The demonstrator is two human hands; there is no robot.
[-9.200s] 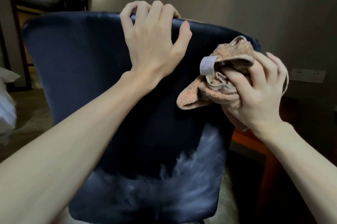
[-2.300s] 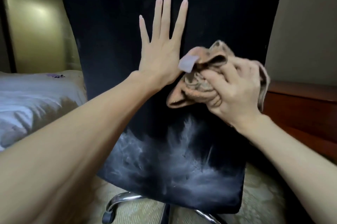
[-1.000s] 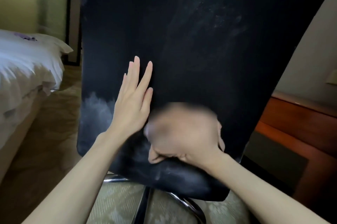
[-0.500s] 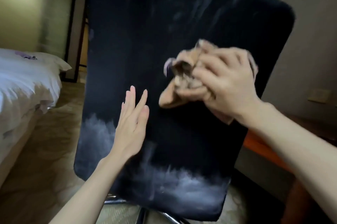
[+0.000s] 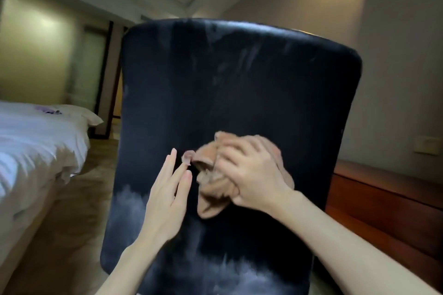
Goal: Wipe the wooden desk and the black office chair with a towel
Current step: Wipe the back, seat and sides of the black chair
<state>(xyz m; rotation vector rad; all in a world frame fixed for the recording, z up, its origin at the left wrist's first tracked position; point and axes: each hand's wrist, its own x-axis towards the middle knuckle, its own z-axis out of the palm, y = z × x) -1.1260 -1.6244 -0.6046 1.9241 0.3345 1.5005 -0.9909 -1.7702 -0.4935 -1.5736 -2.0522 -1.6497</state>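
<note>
My left grip [image 5: 167,201] lies released, flat against the black padded office-chair back [image 5: 239,90]; beside it my right grip [image 5: 254,179] clenches the crumpled peach towel [image 5: 211,196] onto the same panel — pale smears [image 5: 239,273] below. Red-brown wooden tabletop [image 5: 383,198] right, white bed [image 5: 31,141] left.

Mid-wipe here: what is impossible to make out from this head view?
Head view:
Hidden behind the black backrest: chair seat and front.
Cut off by the bottom edge: chair base.
Mostly hidden by the backrest and right edge: wooden desk.
Motion-blurred, largely under the right hand: towel.
</note>
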